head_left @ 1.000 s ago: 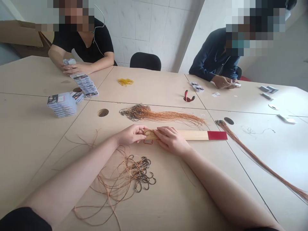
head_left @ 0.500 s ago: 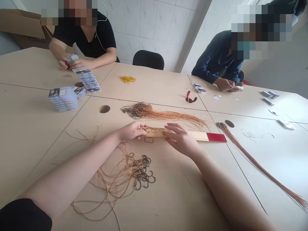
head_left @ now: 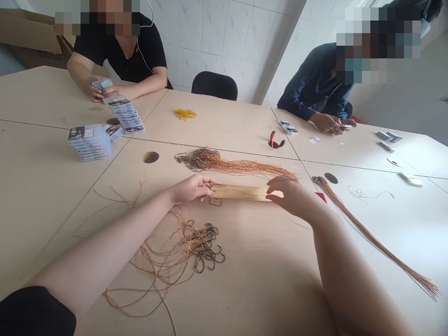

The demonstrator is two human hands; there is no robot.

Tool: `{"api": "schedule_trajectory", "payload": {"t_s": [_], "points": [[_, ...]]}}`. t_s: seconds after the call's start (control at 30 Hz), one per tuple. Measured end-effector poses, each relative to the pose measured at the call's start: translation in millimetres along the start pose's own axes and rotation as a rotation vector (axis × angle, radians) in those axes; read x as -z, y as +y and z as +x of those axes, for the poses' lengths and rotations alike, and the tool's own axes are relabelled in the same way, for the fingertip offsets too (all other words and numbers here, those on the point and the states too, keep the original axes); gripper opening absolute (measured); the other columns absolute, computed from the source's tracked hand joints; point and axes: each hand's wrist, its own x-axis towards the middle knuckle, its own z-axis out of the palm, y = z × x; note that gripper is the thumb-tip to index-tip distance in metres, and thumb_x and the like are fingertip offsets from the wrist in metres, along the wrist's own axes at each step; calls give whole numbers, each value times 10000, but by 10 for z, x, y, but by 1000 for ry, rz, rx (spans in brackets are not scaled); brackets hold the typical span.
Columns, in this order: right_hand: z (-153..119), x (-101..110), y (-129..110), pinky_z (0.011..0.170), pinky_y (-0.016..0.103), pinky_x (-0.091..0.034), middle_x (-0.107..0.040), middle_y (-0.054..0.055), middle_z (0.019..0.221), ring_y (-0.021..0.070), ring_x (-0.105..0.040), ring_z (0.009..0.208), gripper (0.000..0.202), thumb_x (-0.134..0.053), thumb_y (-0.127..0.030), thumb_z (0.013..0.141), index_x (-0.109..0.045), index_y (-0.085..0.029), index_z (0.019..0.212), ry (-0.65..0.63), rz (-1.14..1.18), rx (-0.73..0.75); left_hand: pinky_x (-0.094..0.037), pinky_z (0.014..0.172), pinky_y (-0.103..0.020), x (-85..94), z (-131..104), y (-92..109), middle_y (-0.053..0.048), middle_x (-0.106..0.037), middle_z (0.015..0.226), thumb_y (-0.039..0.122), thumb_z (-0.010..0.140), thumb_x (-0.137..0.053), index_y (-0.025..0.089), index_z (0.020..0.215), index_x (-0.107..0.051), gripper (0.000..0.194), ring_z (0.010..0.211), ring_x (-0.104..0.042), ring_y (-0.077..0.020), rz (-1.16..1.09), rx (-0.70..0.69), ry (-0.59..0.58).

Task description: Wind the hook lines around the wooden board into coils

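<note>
My left hand is closed at the left end of a flat wooden strip, thumb and fingers pinching there. Close by its fingertips, a thin line or hook shape lies on the wood, too fine to make out fully. My right hand curls over the right part of the strip, with a thin tan line trailing below it; its grip is partly hidden. Part of the strip's red end shows beyond that hand. A small red rectangular loop sits under the left end. Nearer me lie loose fishhooks with tan lines.
Behind the strip lies a bundle of hooks with orange-brown lines; another long bundle lies right. Red-handled pliers stand in a table hole. Clear boxes are stacked left. Two people sit across the table, handling small packs.
My right hand has slid rightward along the strip, the thin line's tail moving with it, and now covers part of the red end. My left hand stays at the strip's left end.
</note>
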Motion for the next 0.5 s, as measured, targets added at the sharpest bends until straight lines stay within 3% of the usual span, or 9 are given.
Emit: {"api": "schedule_trajectory", "payload": {"t_s": [0.17,0.27,0.37,0.5], "points": [[-61,2,212,601,343,-486,-645,10,841,203,-596,774,135,-578,-314,776,-645,-247,680,-65,-22,-130,-294,474,-187,6,6,-13,42,-508,564,254,761,-555,121,1065,-561,332,487,-420,-59,35,-2,14],[-40,-31,176,610,357,-482,-641,17,825,211,-590,769,126,-576,-339,783,-645,-239,749,-53,-27,-172,-311,485,-192,11,11,-26,41,-516,568,248,760,-558,124,1078,-551,341,493,-429,-63,48,-1,10],[71,-131,-97,710,366,-489,-626,38,978,207,-573,886,189,-523,-346,841,-625,-232,953,92,45,-75,-322,493,-191,12,18,-34,38,-520,581,227,765,-552,124,1091,-541,342,504,-437,-65,66,11,9],[256,-320,-626,885,403,-429,-533,81,1200,224,-477,1090,405,-478,-345,882,-444,-235,1271,228,63,153,-349,508,-191,5,27,-31,25,-544,643,206,761,-549,138,1093,-543,339,524,-448,-66,85,17,16]]}}
